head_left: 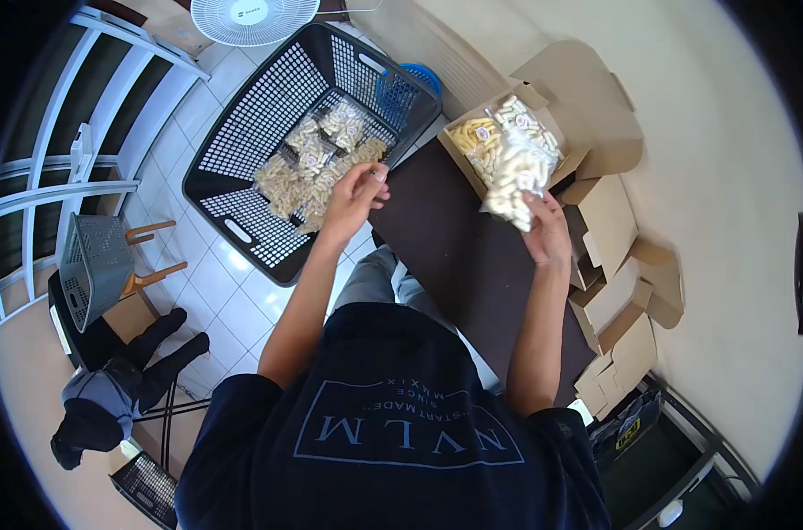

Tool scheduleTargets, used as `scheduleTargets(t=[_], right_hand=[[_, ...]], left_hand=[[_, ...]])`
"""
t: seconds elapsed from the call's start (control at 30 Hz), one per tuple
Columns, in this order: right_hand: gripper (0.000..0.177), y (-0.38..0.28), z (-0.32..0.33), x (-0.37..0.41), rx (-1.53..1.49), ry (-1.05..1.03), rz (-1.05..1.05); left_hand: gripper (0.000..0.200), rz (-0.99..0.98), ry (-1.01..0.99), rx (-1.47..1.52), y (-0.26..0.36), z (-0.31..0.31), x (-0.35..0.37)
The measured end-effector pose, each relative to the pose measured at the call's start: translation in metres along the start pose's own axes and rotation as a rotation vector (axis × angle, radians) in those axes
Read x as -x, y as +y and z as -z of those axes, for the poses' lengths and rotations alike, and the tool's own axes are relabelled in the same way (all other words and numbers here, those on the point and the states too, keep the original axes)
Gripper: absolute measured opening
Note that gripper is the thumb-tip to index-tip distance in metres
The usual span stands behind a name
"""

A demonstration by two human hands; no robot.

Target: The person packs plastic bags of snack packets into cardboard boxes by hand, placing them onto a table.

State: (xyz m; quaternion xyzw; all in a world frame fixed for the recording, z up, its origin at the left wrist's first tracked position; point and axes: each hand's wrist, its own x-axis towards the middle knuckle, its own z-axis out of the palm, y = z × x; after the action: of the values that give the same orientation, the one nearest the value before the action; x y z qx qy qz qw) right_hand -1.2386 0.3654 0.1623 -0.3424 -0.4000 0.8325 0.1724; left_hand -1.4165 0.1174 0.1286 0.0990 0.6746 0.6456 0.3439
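Over the open cardboard box (454, 141) on the dark brown table (454, 238), my right hand (547, 228) grips a clear plastic bag of pale, stick-shaped pieces (516, 177). Inside that box lie other bags, one with yellower pieces (479, 140). My left hand (363, 193) is raised at the right edge of the large dark basket (251, 115), its fingers curled; whether anything small is between them I cannot make out. Several similar bags (313, 159) lie in the basket, just left of my left hand.
More open cardboard boxes (626, 300) line the wall side of the table. A white fan (253, 18) and a blue basket (422, 78) are beyond the dark basket. At lower left are a person (101, 402) and a grey crate (97, 265).
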Motion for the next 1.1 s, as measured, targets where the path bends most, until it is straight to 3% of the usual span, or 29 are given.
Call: scheduleTargets(t=[0.07,0.23,0.3,0.37,0.4,0.43,0.5,0.53,0.57,0.63,0.67,0.7,0.77,0.9,0.97,1.0,1.1], right_hand=[[0.021,-0.004,-0.001,-0.014,-0.07,0.029,-0.023],[0.019,0.009,-0.001,-0.065,0.222,0.199,0.114],[0.02,0.017,-0.005,-0.09,0.118,0.247,0.106],[0.024,0.023,-0.008,-0.111,0.204,0.321,0.079],[0.038,0.029,-0.012,-0.12,0.136,0.395,0.07],[0.038,0.032,-0.015,-0.128,0.139,0.395,0.067],[0.052,0.039,-0.022,-0.139,0.453,0.528,0.075],[0.08,0.042,-0.023,-0.139,0.511,0.471,0.095],[0.08,0.046,-0.026,-0.14,0.515,0.464,0.085],[0.082,0.055,-0.018,-0.147,1.154,0.57,0.259],[0.084,0.056,-0.011,-0.153,1.253,0.573,0.133],[0.084,0.056,-0.015,-0.151,1.258,0.573,0.127],[0.078,0.053,-0.029,-0.137,1.521,0.714,0.396],[0.059,0.049,-0.036,-0.129,1.489,0.724,0.565],[0.039,0.047,-0.036,-0.13,1.476,0.423,0.423],[0.028,0.054,-0.026,-0.138,1.399,0.282,0.474],[0.026,0.067,-0.001,-0.158,1.291,0.126,0.428]], left_hand=[[0.03,0.002,0.025,-0.02,-0.01,0.016,-0.008],[0.032,0.086,0.003,-0.038,-0.018,0.041,-0.028],[0.031,0.102,-0.003,-0.034,-0.023,0.049,-0.036],[0.031,0.096,-0.013,-0.013,-0.029,0.058,-0.045],[0.031,0.1,-0.013,-0.036,-0.031,0.062,-0.048],[0.03,0.105,-0.011,-0.059,-0.033,0.067,-0.051],[0.03,0.107,0.001,-0.063,-0.04,0.082,-0.057],[0.03,0.108,0.011,-0.07,-0.045,0.091,-0.059],[0.03,0.116,0.021,-0.069,-0.05,0.102,-0.061],[0.031,0.131,0.084,-0.121,-0.063,0.125,-0.068],[0.029,0.156,0.156,-0.085,-0.069,0.134,-0.071],[0.029,0.163,0.155,-0.083,-0.074,0.143,-0.072],[0.03,0.207,0.225,-0.08,-0.082,0.161,-0.073],[0.031,0.273,0.256,-0.177,-0.084,0.18,-0.076],[0.03,0.276,0.266,-0.171,-0.094,0.186,-0.083],[0.028,0.29,0.28,-0.163,-0.097,0.188,-0.085],[0.025,0.206,0.283,-0.25,-0.14,0.215,-0.095]])
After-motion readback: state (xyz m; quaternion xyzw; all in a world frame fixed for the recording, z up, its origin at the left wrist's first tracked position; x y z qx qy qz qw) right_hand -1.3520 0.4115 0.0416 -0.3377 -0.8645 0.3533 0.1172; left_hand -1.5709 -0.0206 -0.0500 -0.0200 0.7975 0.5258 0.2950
